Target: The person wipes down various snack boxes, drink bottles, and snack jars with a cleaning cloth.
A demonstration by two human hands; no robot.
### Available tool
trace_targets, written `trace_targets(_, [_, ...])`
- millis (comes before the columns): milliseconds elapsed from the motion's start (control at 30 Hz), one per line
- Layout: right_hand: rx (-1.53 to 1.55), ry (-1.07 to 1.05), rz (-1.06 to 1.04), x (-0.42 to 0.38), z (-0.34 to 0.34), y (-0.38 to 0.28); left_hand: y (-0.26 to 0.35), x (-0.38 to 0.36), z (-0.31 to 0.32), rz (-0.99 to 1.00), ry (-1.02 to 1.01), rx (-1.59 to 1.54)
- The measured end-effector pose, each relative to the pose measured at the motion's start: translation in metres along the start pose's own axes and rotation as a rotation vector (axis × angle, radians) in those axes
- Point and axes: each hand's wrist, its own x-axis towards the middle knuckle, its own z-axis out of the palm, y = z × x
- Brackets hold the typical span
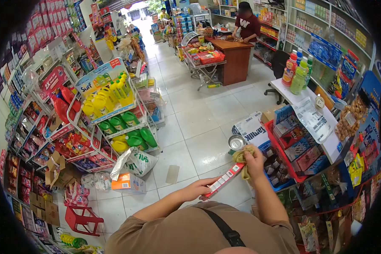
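Note:
My left hand (pixel 197 189) grips the lower end of a long narrow red and white strip-like pack (pixel 221 181), held slanting up to the right. At its upper end my right hand (pixel 253 161) is closed on a yellowish-green cloth (pixel 240 155), which touches or lies beside the pack. Just behind the cloth a round metal bowl (pixel 236 142) stands near a white carton (pixel 252 127) with dark lettering. To the right of my right hand is a red crate (pixel 270 125) filled with small boxed goods.
A shelf rack with yellow and green bottles (pixel 116 95) stands on the left. Near it are a white sack (pixel 140 162), an orange and white box (pixel 129 183) and a red stool (pixel 84 219). A person (pixel 246 25) is behind a wooden desk (pixel 235 55). Bottles (pixel 299 76) top a white table (pixel 332 153).

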Motion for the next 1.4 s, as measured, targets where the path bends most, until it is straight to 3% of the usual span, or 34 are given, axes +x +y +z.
trace_targets(67, [0.317,0.02,0.134,-0.007,0.031,0.024,-0.001,-0.018,-0.018,-0.055,0.033,-0.022])
trace_targets(233, [0.702,-0.024,0.607,-0.02,0.055,0.067,-0.003,-0.051,-0.049,-0.313,0.195,0.001])
trace_targets(333, [0.645,0.017,0.676,-0.021,0.059,0.071,-0.029,-0.048,-0.078,-0.169,0.072,0.093])
trace_targets(367, [0.675,-0.074,0.73,-0.022,0.056,0.056,-0.03,-0.048,-0.082,-0.076,0.038,0.062])
trace_targets(467, [0.843,-0.188,0.756,-0.013,0.05,0.052,-0.001,-0.054,-0.072,-0.099,0.107,0.059])
trace_targets(600, [0.823,-0.262,0.77,0.0,0.057,0.061,-0.018,-0.057,-0.079,0.022,0.349,-0.012])
trace_targets(633, [0.796,-0.42,0.709,-0.001,0.063,0.055,-0.022,-0.058,-0.077,0.007,0.475,-0.114])
trace_targets(767, [0.442,-0.528,0.759,-0.007,0.093,0.08,-0.075,-0.067,-0.096,-0.02,0.557,-0.728])
trace_targets(800, [0.304,-0.589,0.728,-0.008,0.103,0.074,-0.082,-0.068,-0.093,-0.045,0.583,-0.812])
trace_targets(867, [0.2,-0.76,0.471,-0.011,0.124,0.07,-0.089,-0.069,-0.089,-0.104,0.632,-0.953])
trace_targets(933, [0.065,-0.831,0.31,-0.021,0.143,0.073,-0.08,-0.059,-0.076,-0.246,0.528,-0.727])
trace_targets(967, [0.004,-0.859,0.238,-0.025,0.149,0.074,-0.086,-0.045,-0.066,-0.265,0.443,-0.789])
trace_targets(1067, [0.092,-0.789,0.335,-0.026,0.156,0.072,-0.059,-0.034,-0.046,-0.06,0.551,-0.892])
trace_targets(1200, [0.242,-0.924,0.534,-0.029,0.141,0.069,-0.078,-0.038,-0.069,0.042,0.529,-0.984])
trace_targets(1333, [0.283,-1.092,0.354,-0.033,0.14,0.065,-0.06,-0.053,-0.06,-0.05,0.543,-0.953])
trace_targets(1367, [0.296,-1.046,0.404,-0.036,0.144,0.062,-0.059,-0.053,-0.059,-0.049,0.523,-0.921])
trace_targets(1400, [0.171,-1.038,0.259,-0.036,0.147,0.066,-0.06,-0.053,-0.058,-0.051,0.504,-0.89])
